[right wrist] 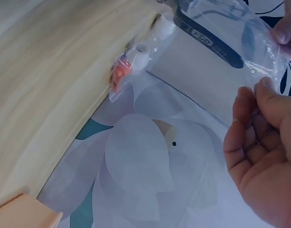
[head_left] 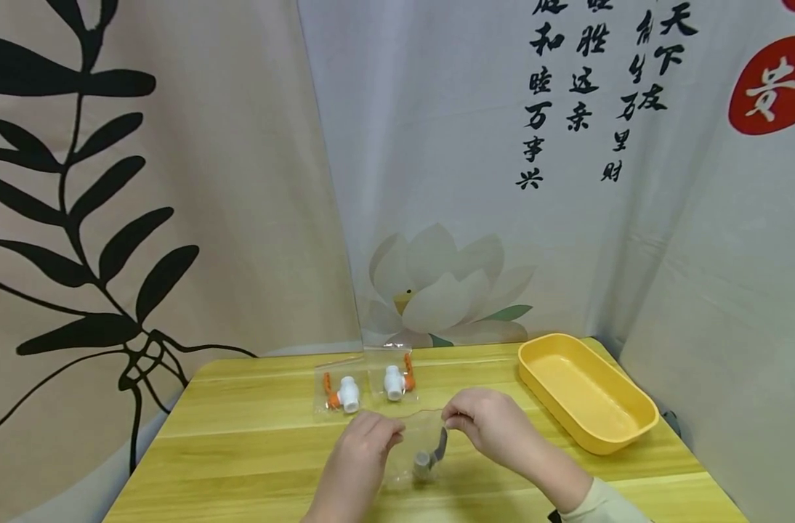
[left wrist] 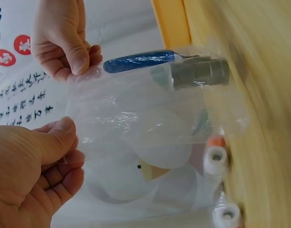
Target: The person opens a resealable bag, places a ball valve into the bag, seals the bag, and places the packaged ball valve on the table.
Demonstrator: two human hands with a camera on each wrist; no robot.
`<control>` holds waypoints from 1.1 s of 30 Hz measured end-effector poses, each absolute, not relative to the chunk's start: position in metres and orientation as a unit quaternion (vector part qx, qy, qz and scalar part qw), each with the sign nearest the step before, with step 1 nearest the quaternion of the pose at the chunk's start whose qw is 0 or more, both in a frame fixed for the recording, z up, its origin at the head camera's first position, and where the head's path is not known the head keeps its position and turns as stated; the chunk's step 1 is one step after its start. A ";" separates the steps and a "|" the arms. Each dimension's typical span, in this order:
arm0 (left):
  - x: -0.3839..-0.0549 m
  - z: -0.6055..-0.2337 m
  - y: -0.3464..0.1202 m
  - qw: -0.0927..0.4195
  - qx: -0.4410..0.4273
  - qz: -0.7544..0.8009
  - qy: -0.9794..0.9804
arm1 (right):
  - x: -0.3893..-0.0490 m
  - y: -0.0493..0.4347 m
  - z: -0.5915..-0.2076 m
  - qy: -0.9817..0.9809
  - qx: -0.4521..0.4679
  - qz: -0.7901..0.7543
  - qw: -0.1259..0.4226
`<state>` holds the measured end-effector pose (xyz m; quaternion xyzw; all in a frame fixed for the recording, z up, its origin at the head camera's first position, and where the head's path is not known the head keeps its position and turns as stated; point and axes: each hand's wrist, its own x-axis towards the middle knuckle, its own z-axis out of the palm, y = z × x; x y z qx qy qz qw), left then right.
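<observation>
A clear plastic bag [head_left: 407, 434] hangs between my two hands above the table. Inside it lies a small valve with a grey body [left wrist: 200, 72] and a dark blue lever handle [left wrist: 138, 61]; the same lever [right wrist: 209, 42] shows in the right wrist view. My left hand [head_left: 365, 452] pinches one upper corner of the bag between thumb and fingers. The opposite upper corner is pinched by my right hand [head_left: 492, 423]. The bag's top edge stretches between the two hands, and the valve sits low in it, nearer the right side.
Beyond my hands, two bagged white valves with orange handles, a left one [head_left: 349, 396] and a right one [head_left: 394, 383], lie side by side on the wooden table [head_left: 240, 436]. A yellow tray [head_left: 580, 388] stands at the right. Behind the table hangs a printed curtain [head_left: 450, 167].
</observation>
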<state>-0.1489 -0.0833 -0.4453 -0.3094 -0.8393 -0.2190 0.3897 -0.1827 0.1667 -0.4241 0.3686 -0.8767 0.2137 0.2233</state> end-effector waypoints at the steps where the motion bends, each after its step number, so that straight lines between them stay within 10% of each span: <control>1: -0.149 -0.446 -0.083 0.388 -0.310 -0.218 -0.840 | -0.182 0.167 -0.424 -0.879 0.368 0.206 0.222; 25: -0.158 -0.465 -0.088 0.369 -0.297 -0.283 -0.834 | -0.187 0.166 -0.436 -0.875 0.370 0.195 0.243; 33: -0.153 -0.455 -0.088 0.221 -0.199 -0.404 -0.865 | -0.188 0.167 -0.437 -0.867 0.375 0.210 0.252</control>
